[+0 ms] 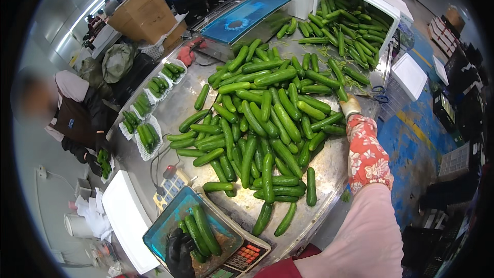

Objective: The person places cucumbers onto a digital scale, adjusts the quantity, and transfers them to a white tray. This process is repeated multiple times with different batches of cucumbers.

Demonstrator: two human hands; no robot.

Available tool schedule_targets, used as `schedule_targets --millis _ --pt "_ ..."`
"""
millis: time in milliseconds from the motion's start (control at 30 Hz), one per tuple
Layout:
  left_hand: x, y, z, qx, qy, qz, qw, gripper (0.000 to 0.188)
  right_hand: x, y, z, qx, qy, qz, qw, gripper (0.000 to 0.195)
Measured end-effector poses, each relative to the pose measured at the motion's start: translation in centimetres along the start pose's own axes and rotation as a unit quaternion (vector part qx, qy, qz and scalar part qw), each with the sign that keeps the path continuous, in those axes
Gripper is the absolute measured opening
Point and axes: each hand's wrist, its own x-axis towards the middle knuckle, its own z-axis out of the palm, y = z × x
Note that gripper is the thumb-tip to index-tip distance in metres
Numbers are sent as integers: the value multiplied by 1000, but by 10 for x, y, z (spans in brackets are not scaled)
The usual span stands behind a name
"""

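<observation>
A large heap of green cucumbers [266,116] lies on a metal table. At its right edge, my right hand [350,105], in a light glove below a red floral sleeve, has its fingers around the end of a cucumber [341,93]. My left hand [180,251], in a black glove, is at the blue tray [154,235] of a weighing scale, against the left side of several cucumbers [206,229] lying there; its fingertips are partly hidden, so its grip is unclear. Scissors with blue handles [380,94] lie beyond my right hand.
A tipped white foam box [393,21] spills cucumbers at the back right. Filled trays in white netting [148,153] line the left edge. A power strip [173,187] and foam lid [125,220] are near the scale. A co-worker [73,119] holds cucumbers at left.
</observation>
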Motion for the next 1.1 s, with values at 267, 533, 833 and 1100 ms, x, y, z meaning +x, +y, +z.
schedule_targets --millis 267,533,833,1100 --pt "-30 20 4 121 17 60 991 33 -88 -58 -67 603 -181 -9 777 55" --pt "-58 33 -5 86 8 92 992 33 -239 -227 -104 522 -539 -178 636 53" --pt "-114 -9 -57 -29 78 79 993 40 -399 -320 -13 234 -617 -247 709 47" --pt "-139 -35 -78 -9 125 64 990 37 -399 -269 -85 342 -590 -168 712 51"
